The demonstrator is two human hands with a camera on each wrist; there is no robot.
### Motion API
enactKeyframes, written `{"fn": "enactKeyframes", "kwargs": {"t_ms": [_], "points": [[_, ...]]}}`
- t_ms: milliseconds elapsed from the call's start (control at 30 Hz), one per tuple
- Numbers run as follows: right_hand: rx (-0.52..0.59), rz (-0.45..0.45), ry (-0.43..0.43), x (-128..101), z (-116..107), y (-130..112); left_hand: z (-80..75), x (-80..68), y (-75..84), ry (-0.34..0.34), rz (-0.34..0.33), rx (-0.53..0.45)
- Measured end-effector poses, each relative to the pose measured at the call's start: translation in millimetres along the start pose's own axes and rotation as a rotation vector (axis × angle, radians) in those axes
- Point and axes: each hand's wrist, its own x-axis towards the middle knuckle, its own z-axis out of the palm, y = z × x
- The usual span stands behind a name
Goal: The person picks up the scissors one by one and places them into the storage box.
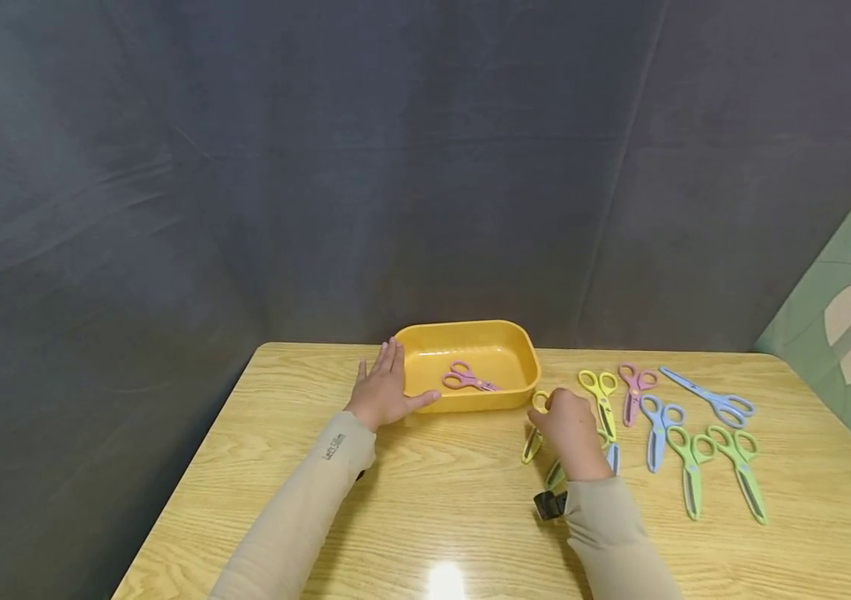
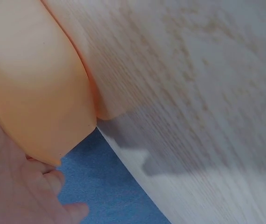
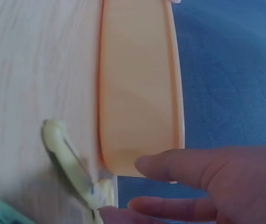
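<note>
A yellow-orange tray (image 1: 523,354) stands at the table's far middle, with pink scissors (image 1: 468,378) lying inside it. My left hand (image 1: 387,379) rests flat against the tray's left wall (image 2: 35,93), fingers straight and thumb along the front. My right hand (image 1: 551,412) is curled just right of the tray, and its thumb and fingers pinch yellow scissors (image 1: 534,425) that lie low on the wood. In the right wrist view these scissors (image 3: 70,165) reach toward the tray wall (image 3: 137,93), with my fingers (image 3: 179,165) beside them. Green and blue scissors lie partly hidden under this hand.
Several more scissors lie spread to the right: a yellow pair (image 1: 601,398), a pink pair (image 1: 633,390), two blue pairs (image 1: 712,398) (image 1: 658,427) and two green pairs (image 1: 690,462) (image 1: 744,468). The wooden table (image 1: 425,517) ends at a dark cloth backdrop behind the tray.
</note>
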Motion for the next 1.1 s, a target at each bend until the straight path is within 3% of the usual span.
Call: {"fn": "enactKeyframes", "kwargs": {"t_ms": [533,867,1100], "points": [[-0.017,0.087,-0.013,-1.4,6.6,4.2,4.5,2.2,-2.4,0.009,0.003,-0.024],[-0.094,0.047,0.023,1.5,14.4,3.6,1.7,0.7,-2.6,0.017,0.001,-0.042],[-0.101,0.082,0.01,3.3,16.4,3.0,0.8,1.9,-3.9,0.002,0.004,-0.036]]}}
